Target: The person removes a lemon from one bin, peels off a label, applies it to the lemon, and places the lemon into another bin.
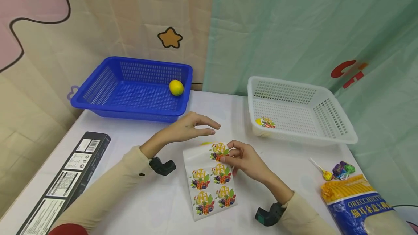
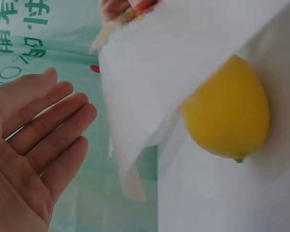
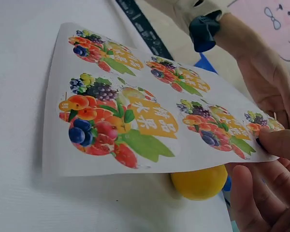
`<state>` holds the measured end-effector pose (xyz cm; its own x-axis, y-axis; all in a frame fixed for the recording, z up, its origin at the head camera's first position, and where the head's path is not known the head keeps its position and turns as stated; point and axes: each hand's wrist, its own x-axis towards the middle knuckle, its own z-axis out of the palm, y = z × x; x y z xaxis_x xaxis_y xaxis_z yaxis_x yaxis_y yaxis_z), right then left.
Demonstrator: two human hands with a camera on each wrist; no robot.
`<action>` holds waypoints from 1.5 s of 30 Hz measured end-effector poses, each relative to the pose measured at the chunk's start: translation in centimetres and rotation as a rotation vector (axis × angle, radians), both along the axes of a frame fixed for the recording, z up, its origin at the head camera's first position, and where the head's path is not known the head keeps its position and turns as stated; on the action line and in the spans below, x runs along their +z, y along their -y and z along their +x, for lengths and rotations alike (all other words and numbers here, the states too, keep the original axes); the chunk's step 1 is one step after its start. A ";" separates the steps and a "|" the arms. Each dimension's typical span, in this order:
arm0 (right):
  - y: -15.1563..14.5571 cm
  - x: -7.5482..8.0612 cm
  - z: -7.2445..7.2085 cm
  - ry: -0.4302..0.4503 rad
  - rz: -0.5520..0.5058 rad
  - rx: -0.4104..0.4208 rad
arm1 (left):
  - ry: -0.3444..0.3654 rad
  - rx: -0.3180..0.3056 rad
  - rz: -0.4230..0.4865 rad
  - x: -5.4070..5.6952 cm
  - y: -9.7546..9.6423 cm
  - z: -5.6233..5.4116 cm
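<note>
One fruit-sticker sheet (image 1: 210, 191), pinched near its top by the right hand (image 1: 246, 160). Left hand (image 1: 187, 128) nearby, fingers extended. One lemon (image 2: 227, 111) on the surface (image 1: 143, 198), partly hidden by the sheet.

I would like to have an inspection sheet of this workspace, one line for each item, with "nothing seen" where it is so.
Surface: white table.
Job's things: sticker sheet, five stickers visible; lemon on the table, partly hidden by the sheet; blue basket with another lemon; white basket with a fruit sticker and something yellow.
Clutter: long black box on the left; lollipop, wrapped candies and pasta bag on the right.
Left hand: holds nothing, fingers extended.
Right hand: pinches the sheet's edge.
Cables: nothing seen.
Surroundings: printed curtain behind the table.
</note>
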<state>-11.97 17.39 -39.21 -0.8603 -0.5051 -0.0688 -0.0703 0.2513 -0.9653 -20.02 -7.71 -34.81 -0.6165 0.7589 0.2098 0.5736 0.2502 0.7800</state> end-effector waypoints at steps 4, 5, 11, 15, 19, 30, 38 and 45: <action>0.0 0.7 0.0 -0.027 -0.050 -0.010 | -0.008 -0.051 0.010 1.9 -0.1 0.9; 0.0 0.8 0.0 -0.032 -0.057 -0.012 | -0.012 -0.061 0.004 2.2 -0.2 1.1; 0.4 1.3 0.0 -0.063 -0.090 -0.021 | -0.056 -0.069 -0.022 2.7 -0.8 1.8; 0.6 1.5 0.1 -0.080 -0.086 -0.031 | -0.061 -0.063 -0.002 2.6 -0.8 1.9; 0.5 1.4 0.1 -0.083 -0.085 -0.025 | -0.091 -0.053 0.044 2.5 -1.0 1.9; -0.3 0.9 0.4 0.011 -0.029 0.053 | -0.035 -0.043 0.155 2.2 -1.2 2.0; 0.3 -0.9 1.6 0.184 -0.060 0.155 | 0.068 0.021 0.215 2.4 -0.8 1.7; 1.6 -2.9 3.7 0.357 -0.095 0.221 | 0.072 0.057 0.186 2.4 -0.6 1.4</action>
<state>-8.30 15.80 -42.06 -0.6615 -0.6930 -0.2867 0.2303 0.1761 -0.9571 -18.61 -7.06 -32.36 -0.6761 0.6745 0.2965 0.5033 0.1289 0.8545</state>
